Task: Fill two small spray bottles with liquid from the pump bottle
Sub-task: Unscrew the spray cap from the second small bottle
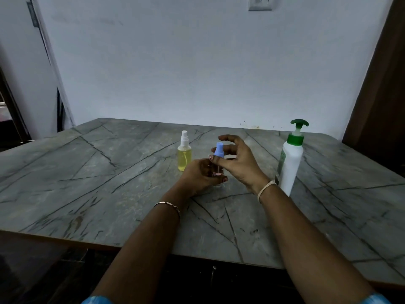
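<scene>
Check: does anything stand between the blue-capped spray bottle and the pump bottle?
Only the right hand, at the cap of the blue-capped spray bottle. Beyond it, bare table runs to the pump bottle.

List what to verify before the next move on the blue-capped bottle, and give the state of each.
1. The left hand grips the body of the blue-capped spray bottle and holds it upright: ok.
2. The right hand has a firm pinch on the blue cap: cannot tell; its fingers curve around the cap.
3. Liquid level in that bottle: cannot tell, the hands hide it.
4. The white-capped spray bottle stands capped on the table with yellow liquid inside, clear of the hands: ok.
5. The pump bottle is upright and within reach beside the right wrist: ok.
</scene>
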A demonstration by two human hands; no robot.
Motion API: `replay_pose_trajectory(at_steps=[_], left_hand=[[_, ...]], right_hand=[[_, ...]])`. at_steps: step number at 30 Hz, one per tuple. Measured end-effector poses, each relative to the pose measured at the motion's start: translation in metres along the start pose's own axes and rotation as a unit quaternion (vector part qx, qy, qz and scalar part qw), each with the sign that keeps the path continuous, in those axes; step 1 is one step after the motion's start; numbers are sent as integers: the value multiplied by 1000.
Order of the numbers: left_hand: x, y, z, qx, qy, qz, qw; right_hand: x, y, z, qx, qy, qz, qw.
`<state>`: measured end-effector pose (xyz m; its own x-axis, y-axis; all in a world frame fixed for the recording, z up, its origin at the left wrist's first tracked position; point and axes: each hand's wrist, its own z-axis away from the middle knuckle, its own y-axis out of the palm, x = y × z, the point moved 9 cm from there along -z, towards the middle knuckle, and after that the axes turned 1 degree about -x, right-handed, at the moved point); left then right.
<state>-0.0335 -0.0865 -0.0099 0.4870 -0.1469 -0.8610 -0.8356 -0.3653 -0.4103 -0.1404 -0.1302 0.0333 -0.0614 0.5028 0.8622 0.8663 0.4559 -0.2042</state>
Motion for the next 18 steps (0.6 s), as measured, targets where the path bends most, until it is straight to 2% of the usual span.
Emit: replay_pose_trajectory(at_steps=[3,8,13,18], left_hand=[[0,0,-1,2,-1,2,1000],[0,-1,0,4,6,-6,1000],[3,1,-1,3,-11,17,1000],[5,1,-1,6,-14,33,999]], right_hand=[[-3,-11,-2,-33,-6,37,999],[1,6,0,16,0,-9,1000],[-2,-7,-4,-31,5,14,999],[-7,-9,-2,7,31,-27,999]])
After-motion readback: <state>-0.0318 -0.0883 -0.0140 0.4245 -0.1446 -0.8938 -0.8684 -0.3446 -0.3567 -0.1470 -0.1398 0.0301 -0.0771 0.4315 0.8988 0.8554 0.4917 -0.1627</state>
